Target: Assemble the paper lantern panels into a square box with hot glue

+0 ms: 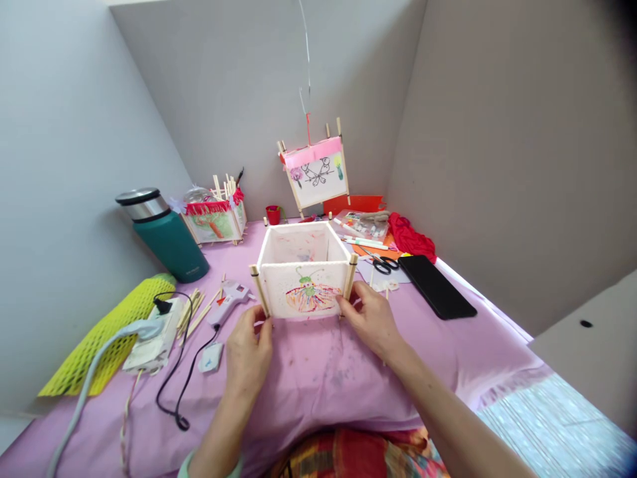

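Observation:
Both hands hold a square paper lantern frame point(303, 269) just above the pink tablecloth point(318, 378). Its corners are wooden sticks, and its near white panel shows a coloured drawing of a green and red insect. My left hand point(249, 355) pinches the lower left corner stick. At the lower right corner, my right hand point(371, 318) grips the other stick. The open top of the frame faces up, and its inside shows faint paint marks.
A white glue gun point(227, 300) and loose wooden sticks point(193, 311) lie to the left, with a power strip point(154, 338) and black cord. A green flask point(166, 236), two finished lanterns point(216, 216) point(316, 169), scissors point(383, 263), red cloth point(411, 236) and a black phone point(435, 285) ring the table.

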`<state>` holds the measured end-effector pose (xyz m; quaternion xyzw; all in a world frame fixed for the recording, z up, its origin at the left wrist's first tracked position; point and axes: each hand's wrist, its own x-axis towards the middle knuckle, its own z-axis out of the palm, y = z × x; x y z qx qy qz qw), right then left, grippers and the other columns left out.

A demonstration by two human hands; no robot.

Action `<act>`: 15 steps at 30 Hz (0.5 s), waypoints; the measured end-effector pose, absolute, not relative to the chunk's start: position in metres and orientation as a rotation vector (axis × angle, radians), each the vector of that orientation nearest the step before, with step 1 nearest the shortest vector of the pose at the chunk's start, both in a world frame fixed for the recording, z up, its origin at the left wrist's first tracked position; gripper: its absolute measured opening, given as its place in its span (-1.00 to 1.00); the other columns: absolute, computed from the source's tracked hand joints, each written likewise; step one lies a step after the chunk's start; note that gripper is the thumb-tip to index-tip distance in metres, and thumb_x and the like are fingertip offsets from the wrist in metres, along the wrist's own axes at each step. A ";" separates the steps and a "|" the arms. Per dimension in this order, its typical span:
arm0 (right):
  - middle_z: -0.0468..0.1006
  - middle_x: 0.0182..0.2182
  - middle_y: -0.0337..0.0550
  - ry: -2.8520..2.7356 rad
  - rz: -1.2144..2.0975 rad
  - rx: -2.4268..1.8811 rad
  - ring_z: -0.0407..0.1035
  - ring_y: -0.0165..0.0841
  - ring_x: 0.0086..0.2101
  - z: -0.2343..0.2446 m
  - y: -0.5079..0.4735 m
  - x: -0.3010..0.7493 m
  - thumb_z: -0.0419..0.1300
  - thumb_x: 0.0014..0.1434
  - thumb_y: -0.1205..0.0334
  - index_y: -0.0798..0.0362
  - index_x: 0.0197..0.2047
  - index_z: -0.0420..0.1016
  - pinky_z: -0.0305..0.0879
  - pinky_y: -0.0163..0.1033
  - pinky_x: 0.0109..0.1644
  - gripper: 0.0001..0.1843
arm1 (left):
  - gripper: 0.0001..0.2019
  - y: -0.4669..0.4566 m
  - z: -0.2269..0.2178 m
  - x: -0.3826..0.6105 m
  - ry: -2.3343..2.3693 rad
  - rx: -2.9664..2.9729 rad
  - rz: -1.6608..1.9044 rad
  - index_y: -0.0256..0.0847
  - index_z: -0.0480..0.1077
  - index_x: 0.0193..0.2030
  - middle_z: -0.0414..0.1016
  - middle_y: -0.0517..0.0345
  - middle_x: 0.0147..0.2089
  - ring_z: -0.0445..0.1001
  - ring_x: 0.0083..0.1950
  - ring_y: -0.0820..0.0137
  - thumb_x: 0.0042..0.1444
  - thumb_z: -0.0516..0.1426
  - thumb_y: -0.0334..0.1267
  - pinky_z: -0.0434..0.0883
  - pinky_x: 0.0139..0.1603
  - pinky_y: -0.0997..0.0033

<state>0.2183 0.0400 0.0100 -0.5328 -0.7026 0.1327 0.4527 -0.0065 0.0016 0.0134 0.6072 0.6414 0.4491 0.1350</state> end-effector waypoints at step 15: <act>0.37 -0.50 -0.26 -1.777 0.319 -1.329 0.30 -0.38 -0.50 0.014 0.039 0.219 0.09 0.20 0.15 -0.01 -0.45 0.21 0.21 -0.29 -0.44 -0.79 | -0.82 0.003 0.009 -0.013 1.835 1.818 1.317 -0.17 0.39 -0.15 0.53 0.09 -0.18 0.54 -0.22 0.29 0.13 0.04 -0.25 0.47 -0.16 0.29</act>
